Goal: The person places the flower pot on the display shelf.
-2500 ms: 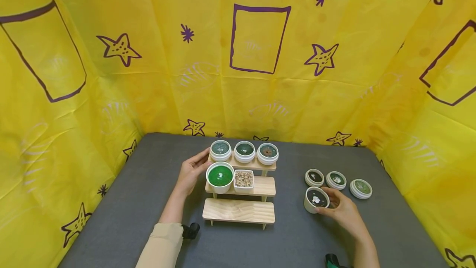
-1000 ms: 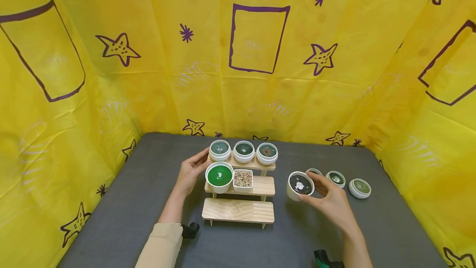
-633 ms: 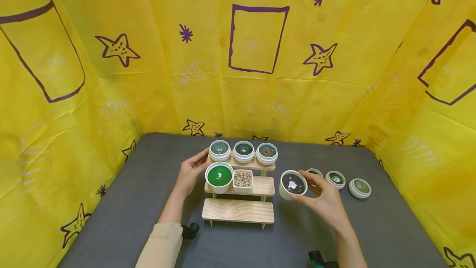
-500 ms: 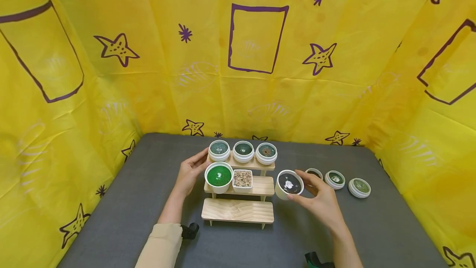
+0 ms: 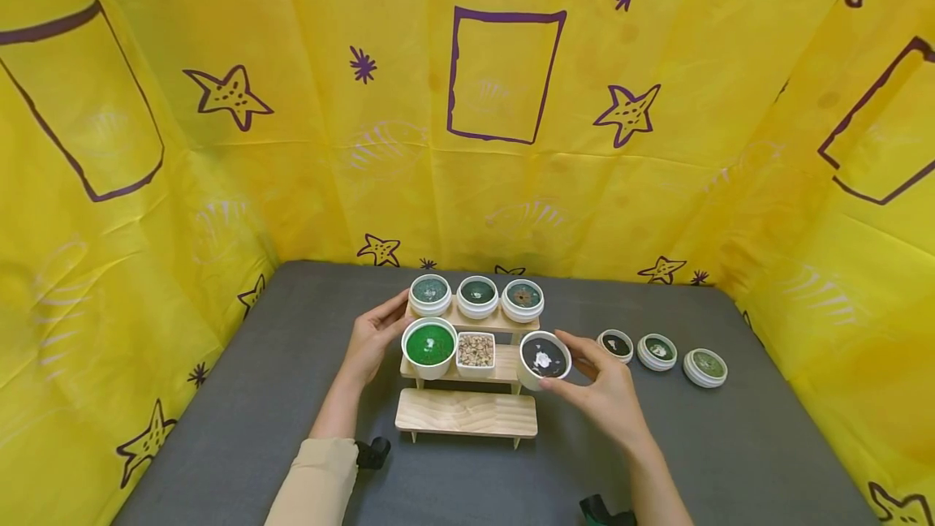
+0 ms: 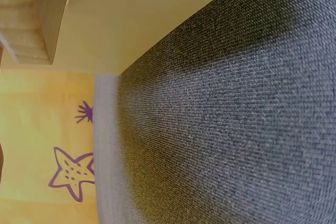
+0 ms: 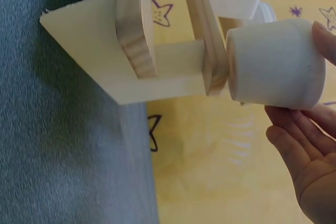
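A white cup with a dark, white-flecked filling (image 5: 545,357) is pinched by the right hand (image 5: 602,388), thumb in front and fingers behind. It sits over the right end of the stand's middle shelf. In the right wrist view the white cup (image 7: 278,64) has its base close against the shelf; contact cannot be told. The left hand (image 5: 372,339) holds the left end of the three-tier wooden stand (image 5: 467,412) at its top shelf. Beside the cup, on the middle shelf, are a square dish of beige bits (image 5: 476,351) and a green-filled cup (image 5: 429,347).
On the top shelf stand three round white pots, among them a brown-centred pot (image 5: 523,299). Right of the stand, three low pots, including a green one (image 5: 705,368), lie on the dark grey table (image 5: 730,461). Yellow patterned cloth (image 5: 497,185) encloses the table.
The right hand has lifted the dark-filled cup from the table and carried it left, to the middle shelf's right end. The left hand has stayed at the stand.
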